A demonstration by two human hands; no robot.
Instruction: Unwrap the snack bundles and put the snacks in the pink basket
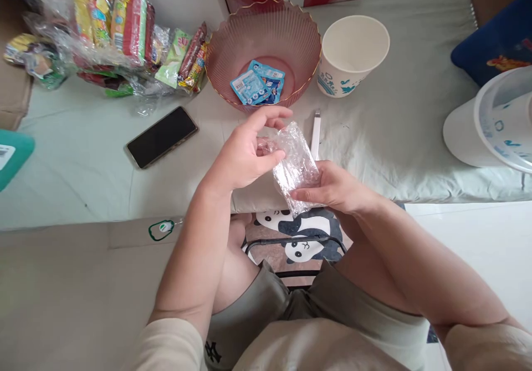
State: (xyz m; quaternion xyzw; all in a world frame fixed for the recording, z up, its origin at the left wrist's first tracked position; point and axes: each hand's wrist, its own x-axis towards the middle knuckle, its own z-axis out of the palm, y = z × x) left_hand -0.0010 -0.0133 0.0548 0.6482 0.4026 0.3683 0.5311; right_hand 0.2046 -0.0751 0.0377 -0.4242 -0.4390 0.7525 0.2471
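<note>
A crinkled, see-through plastic package (296, 163) is held up between my two hands, just in front of the pink bowl. My left hand (249, 152) grips its upper left side, thumb on the near face and some fingers behind it. Lower down, my right hand (334, 188) pinches its bottom right part with the thumb across the front. What the plastic contains, if anything, cannot be made out. Behind it lies a slim white tool (316, 135) with a metal-looking end. Inside the ribbed pink bowl (228, 41) with a gold wavy rim are several blue packets (251, 87).
A paper cup (353, 55) stands right of the bowl. To the left lie a phone (162, 137) and a plastic bag of wrapped snacks (112, 27). White tubs (469, 127) and a dark blue item (499, 38) sit at the right. A panda-print stool (307, 232) shows below.
</note>
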